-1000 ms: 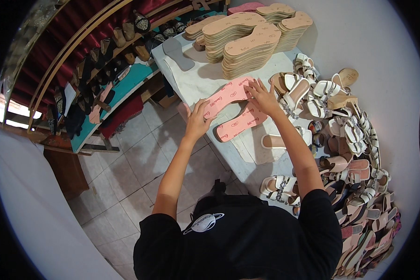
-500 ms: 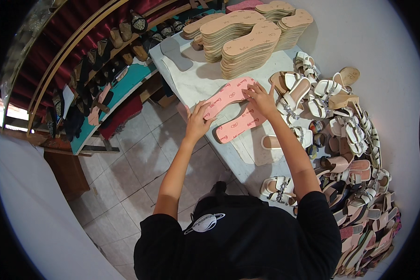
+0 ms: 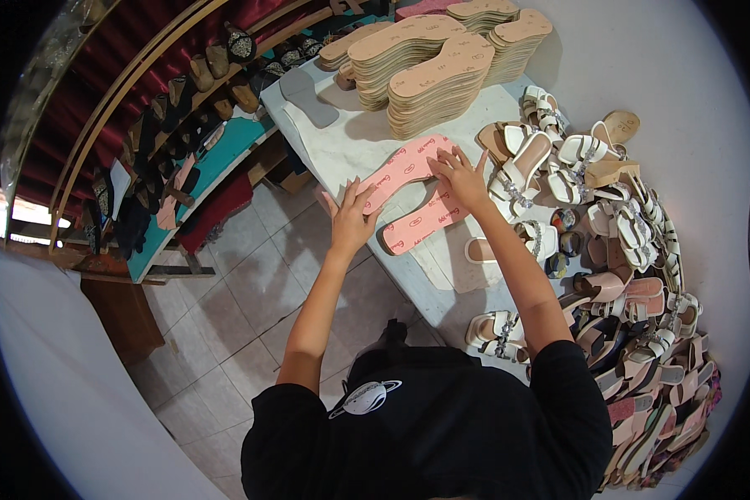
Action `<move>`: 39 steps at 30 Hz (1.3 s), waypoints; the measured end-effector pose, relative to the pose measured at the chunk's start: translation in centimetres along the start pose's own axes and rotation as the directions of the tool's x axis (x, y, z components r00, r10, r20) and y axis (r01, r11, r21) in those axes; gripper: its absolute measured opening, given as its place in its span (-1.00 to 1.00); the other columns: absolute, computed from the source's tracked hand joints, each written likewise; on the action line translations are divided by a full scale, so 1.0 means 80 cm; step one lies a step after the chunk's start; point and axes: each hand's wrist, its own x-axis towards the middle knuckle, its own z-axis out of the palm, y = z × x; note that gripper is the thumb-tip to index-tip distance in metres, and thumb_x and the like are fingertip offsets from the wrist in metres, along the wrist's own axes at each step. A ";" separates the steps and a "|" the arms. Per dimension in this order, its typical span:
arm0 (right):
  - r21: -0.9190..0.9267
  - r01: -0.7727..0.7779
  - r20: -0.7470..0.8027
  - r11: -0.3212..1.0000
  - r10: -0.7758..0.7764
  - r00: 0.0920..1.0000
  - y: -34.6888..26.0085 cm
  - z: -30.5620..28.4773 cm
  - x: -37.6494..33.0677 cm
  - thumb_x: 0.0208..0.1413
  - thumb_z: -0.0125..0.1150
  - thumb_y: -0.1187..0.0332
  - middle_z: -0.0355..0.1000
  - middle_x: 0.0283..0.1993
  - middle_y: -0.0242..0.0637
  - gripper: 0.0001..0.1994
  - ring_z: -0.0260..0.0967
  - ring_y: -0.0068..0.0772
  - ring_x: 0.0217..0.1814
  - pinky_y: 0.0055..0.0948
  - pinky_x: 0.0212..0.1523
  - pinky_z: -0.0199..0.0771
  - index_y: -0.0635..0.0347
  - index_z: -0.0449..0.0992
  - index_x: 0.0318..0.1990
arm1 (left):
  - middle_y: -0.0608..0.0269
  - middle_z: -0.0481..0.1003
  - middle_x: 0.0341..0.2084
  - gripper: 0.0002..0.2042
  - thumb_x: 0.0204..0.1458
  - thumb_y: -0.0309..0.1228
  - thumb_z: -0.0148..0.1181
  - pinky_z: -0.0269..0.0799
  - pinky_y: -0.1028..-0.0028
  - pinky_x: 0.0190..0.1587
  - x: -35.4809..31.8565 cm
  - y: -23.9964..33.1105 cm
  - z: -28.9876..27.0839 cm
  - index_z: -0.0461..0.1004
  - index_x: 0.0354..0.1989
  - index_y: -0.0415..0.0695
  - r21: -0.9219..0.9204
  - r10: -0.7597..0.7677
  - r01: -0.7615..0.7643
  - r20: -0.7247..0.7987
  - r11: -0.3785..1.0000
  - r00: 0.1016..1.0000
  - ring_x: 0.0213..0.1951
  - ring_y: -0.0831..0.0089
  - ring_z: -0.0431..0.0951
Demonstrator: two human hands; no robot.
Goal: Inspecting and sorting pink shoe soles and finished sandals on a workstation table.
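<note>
**Two hands flat on pink insoles**

At nine o'clock we see shelves of dark shoes (image 3: 183, 133) along the wall. Our left hand (image 3: 352, 218) lies open, fingers spread, its fingertips touching the near end of the upper pink insole (image 3: 404, 172) on the white worktable (image 3: 333, 146). A second pink insole (image 3: 421, 223) lies just beside it, toward five o'clock. Our right hand (image 3: 462, 177) rests open too, palm down across both insoles. At twelve o'clock stand stacks of tan soles (image 3: 429, 71). From three to five o'clock, a heap of white strappy sandals (image 3: 608, 217) crowds the table's edge.
</note>
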 end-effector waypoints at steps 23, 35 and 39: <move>0.013 -0.314 -0.348 0.949 0.298 0.889 0.006 -0.103 -0.291 0.00 0.14 0.26 0.11 0.27 -0.38 -0.53 -0.14 -0.12 0.38 0.46 0.16 -0.48 -0.18 0.30 0.13 | 0.25 0.32 0.06 -0.58 -0.05 -0.24 0.13 -0.19 -0.01 0.23 -0.023 0.242 0.072 0.37 0.04 0.00 -0.186 0.612 -0.598 0.024 0.780 0.791 0.18 0.19 0.19; -0.031 -0.792 -0.533 0.610 0.660 0.529 0.032 -0.207 -0.567 0.02 0.10 0.23 0.10 0.27 -0.36 -0.59 -0.15 -0.09 0.39 0.43 0.18 -0.56 -0.16 0.35 0.09 | 0.23 0.31 0.04 -0.60 -0.08 -0.25 0.17 -0.19 -0.07 0.20 -0.128 0.520 0.152 0.40 -0.01 0.01 -0.506 0.928 -0.812 -0.055 0.292 0.368 0.15 0.18 0.22; -0.060 -0.859 -0.584 0.508 0.680 0.443 0.033 -0.234 -0.654 0.00 0.10 0.24 0.10 0.26 -0.35 -0.58 -0.16 -0.07 0.38 0.45 0.17 -0.57 -0.17 0.34 0.09 | 0.22 0.31 0.03 -0.61 -0.10 -0.26 0.17 -0.19 -0.08 0.19 -0.186 0.605 0.164 0.40 -0.03 0.00 -0.577 0.959 -0.802 -0.109 0.154 0.263 0.15 0.17 0.21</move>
